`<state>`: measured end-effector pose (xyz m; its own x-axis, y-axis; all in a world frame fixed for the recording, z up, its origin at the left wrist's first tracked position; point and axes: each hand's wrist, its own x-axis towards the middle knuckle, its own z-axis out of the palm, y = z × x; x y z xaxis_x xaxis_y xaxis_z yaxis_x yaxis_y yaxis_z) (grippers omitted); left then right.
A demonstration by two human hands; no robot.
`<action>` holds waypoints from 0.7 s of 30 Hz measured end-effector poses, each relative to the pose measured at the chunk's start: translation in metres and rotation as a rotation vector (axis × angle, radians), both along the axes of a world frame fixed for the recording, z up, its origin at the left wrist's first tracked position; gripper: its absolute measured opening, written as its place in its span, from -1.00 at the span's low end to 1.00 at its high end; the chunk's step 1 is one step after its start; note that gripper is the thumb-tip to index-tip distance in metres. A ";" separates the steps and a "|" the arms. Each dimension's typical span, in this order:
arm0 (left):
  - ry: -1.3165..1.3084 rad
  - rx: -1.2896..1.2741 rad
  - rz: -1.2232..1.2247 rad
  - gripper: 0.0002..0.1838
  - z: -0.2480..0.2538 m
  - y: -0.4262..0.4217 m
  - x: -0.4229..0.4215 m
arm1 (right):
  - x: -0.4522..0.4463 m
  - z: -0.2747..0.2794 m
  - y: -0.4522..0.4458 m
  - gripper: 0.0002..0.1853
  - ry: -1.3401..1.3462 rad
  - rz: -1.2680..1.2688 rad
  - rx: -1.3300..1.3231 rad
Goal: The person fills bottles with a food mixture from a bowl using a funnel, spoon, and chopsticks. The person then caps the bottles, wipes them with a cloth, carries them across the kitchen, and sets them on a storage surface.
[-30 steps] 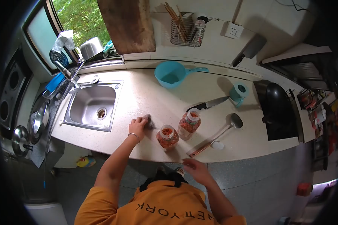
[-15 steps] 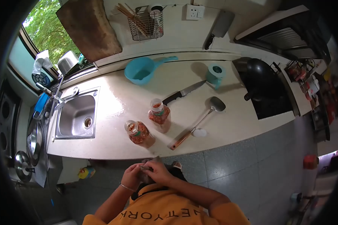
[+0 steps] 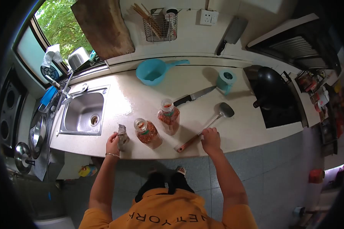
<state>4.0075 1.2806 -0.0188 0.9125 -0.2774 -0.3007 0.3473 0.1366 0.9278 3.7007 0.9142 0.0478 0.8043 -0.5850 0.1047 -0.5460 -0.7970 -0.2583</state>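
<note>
Parting from our right hand, our left hand now pinches the grey cloth at the near desk. We cannot tell what the right hand, curled beside the spatula, grips.

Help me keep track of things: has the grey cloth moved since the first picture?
Yes, the grey cloth has moved left, nearer the sink, and toward the counter's front edge.

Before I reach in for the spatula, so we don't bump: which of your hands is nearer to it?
Right. Your right hand is close beside the spatula's handle; your left hand is at the crumpled grey cloth, beyond both jars.
</note>
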 end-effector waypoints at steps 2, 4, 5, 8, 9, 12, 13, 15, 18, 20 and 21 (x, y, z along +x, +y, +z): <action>0.079 -0.058 -0.011 -0.74 0.024 -0.010 -0.017 | -0.001 -0.003 0.001 -0.67 0.032 -0.008 -0.020; 0.162 -0.106 -0.022 -0.74 0.022 -0.009 -0.018 | -0.003 -0.004 0.004 -0.67 0.066 -0.016 -0.030; 0.137 -0.090 -0.040 -0.74 0.015 -0.004 -0.017 | -0.005 -0.003 0.004 -0.68 0.075 -0.010 -0.024; 0.163 -0.083 -0.102 -0.74 0.014 0.007 -0.014 | -0.011 0.021 0.012 -0.71 -0.102 -0.142 0.198; 0.214 -0.088 -0.119 -0.75 0.019 0.008 -0.012 | -0.012 0.036 0.016 -0.74 -0.294 -0.248 0.413; 0.307 -0.211 -0.214 -0.74 0.048 0.012 -0.014 | -0.020 0.072 0.042 -0.72 -1.202 -0.368 1.659; 0.326 -0.255 -0.248 -0.74 0.052 0.015 -0.011 | -0.020 0.084 0.059 -0.72 -1.206 -0.384 1.638; 0.362 -0.279 -0.318 -0.73 0.071 0.020 -0.009 | -0.009 0.105 0.097 -0.64 -1.294 -0.219 1.945; 0.238 -0.263 -0.402 -0.70 0.080 0.024 -0.007 | 0.011 0.124 0.152 -0.59 -1.274 0.023 2.065; 0.130 -0.300 -0.398 -0.65 0.099 0.027 -0.011 | 0.031 0.121 0.182 -0.59 -1.186 0.097 2.064; 0.118 -0.290 -0.387 -0.65 0.116 0.028 -0.018 | 0.044 0.120 0.196 -0.58 -1.099 0.168 2.053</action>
<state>3.9894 1.3087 0.0973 0.6904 -0.6767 -0.2559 0.5236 0.2232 0.8222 3.7452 1.1097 0.1676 0.9116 -0.4081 -0.0498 0.3229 0.7856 -0.5278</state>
